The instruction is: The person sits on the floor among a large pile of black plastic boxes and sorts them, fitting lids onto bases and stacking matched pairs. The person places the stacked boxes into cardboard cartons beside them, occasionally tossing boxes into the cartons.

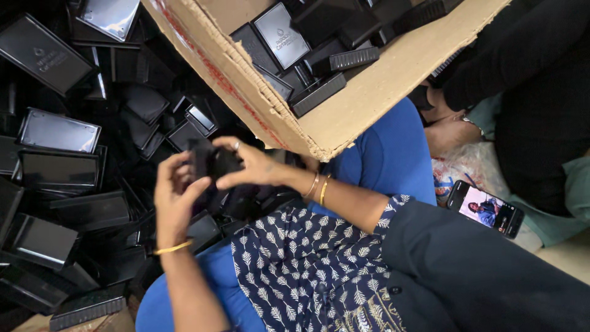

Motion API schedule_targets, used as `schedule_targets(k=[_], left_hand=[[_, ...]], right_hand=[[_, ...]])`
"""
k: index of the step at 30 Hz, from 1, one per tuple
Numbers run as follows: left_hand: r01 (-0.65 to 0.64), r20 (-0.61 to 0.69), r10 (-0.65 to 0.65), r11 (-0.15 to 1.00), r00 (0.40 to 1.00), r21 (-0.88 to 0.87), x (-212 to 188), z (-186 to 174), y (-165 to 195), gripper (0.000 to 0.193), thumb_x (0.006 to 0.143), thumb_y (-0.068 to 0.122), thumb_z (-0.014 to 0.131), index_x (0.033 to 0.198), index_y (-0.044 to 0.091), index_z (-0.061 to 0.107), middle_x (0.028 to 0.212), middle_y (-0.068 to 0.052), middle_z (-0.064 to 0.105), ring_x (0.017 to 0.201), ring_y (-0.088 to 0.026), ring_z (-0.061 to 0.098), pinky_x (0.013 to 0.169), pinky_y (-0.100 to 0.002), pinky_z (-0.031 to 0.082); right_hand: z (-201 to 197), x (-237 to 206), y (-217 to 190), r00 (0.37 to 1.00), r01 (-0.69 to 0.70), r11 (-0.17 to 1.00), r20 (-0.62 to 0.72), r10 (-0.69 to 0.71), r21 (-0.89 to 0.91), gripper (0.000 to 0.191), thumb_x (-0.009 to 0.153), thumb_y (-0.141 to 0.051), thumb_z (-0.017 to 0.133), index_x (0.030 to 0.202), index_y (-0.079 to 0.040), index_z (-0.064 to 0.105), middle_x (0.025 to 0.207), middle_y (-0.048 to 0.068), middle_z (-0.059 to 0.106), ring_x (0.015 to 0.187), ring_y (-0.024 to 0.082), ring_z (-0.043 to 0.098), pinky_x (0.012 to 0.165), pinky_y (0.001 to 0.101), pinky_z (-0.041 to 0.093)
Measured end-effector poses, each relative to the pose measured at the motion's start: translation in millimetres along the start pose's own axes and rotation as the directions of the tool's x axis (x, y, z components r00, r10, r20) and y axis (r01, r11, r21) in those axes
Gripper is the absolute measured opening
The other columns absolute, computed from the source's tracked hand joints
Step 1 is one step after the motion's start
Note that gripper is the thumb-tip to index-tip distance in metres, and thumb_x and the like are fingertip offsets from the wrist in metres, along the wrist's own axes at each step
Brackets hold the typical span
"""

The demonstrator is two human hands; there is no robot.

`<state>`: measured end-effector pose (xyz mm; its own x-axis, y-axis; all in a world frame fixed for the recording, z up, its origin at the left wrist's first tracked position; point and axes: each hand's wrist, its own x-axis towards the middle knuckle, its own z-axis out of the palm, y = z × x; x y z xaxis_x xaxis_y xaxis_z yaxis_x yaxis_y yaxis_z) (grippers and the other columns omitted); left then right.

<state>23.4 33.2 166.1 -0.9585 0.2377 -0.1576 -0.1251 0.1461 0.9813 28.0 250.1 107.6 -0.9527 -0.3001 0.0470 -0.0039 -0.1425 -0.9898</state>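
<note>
My left hand [174, 198], with a gold bangle on its wrist, and my right hand [247, 165], with a ring and two bangles, meet over my lap. Together they grip a small black plastic case [212, 163]. The left fingers curl on its near side and the right fingers wrap over its top. Most of the case is hidden by the fingers. Below the hands are my blue trousers [393, 154] and a navy leaf-patterned tunic [307, 258].
A heap of black plastic cases and lids [58, 172] fills the left side. A tilted cardboard box [369, 92] holding more black cases hangs over the top middle. A lit phone [485, 209] lies at right, beside another person in black whose hand [452, 132] rests there.
</note>
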Motion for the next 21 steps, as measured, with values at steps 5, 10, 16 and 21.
schedule_targets(k=[5,10,16,21], left_hand=[[-0.065,0.179,0.054,0.996,0.982,0.059,-7,-6,11,0.058,0.074,-0.007,0.075,0.130,0.004,0.062,0.126,-0.007,0.063,0.121,-0.018,0.060,0.104,-0.030,0.045],[-0.139,0.149,0.149,0.987,0.977,-0.077,-7,-1,10,0.053,0.079,-0.004,0.071,0.131,0.004,0.063,0.140,-0.007,0.057,0.132,-0.020,0.057,0.115,-0.032,0.041],[-0.172,0.146,0.175,0.985,0.974,-0.030,-8,3,7,0.051,0.079,0.000,0.072,0.130,0.002,0.064,0.143,-0.010,0.056,0.134,-0.021,0.055,0.115,-0.033,0.040],[-0.147,0.117,0.171,0.970,0.978,-0.194,-6,0,3,0.050,0.082,0.005,0.073,0.132,0.003,0.065,0.141,-0.014,0.060,0.133,-0.023,0.058,0.119,-0.035,0.041]], right_hand=[[-10,4,0,0.996,-0.082,0.966,0.057,0.071,0.244,0.082,0.088,-0.016,0.082,0.157,-0.004,0.038,0.145,0.012,0.052,0.134,0.020,0.052,0.114,0.0341,0.044],[-9,3,0,0.999,-0.053,0.955,0.011,0.052,0.290,0.082,0.089,-0.017,0.082,0.157,-0.004,0.039,0.150,0.014,0.051,0.137,0.021,0.051,0.114,0.0338,0.045],[-10,2,-3,1.000,-0.004,0.994,0.029,0.001,0.105,0.082,0.088,-0.015,0.084,0.158,-0.008,0.043,0.145,0.011,0.048,0.136,0.021,0.050,0.113,0.0359,0.048],[-6,0,-11,0.996,0.028,0.965,0.071,-0.048,0.259,0.084,0.086,-0.012,0.085,0.158,-0.011,0.041,0.141,0.006,0.045,0.137,0.020,0.048,0.117,0.0372,0.048]])
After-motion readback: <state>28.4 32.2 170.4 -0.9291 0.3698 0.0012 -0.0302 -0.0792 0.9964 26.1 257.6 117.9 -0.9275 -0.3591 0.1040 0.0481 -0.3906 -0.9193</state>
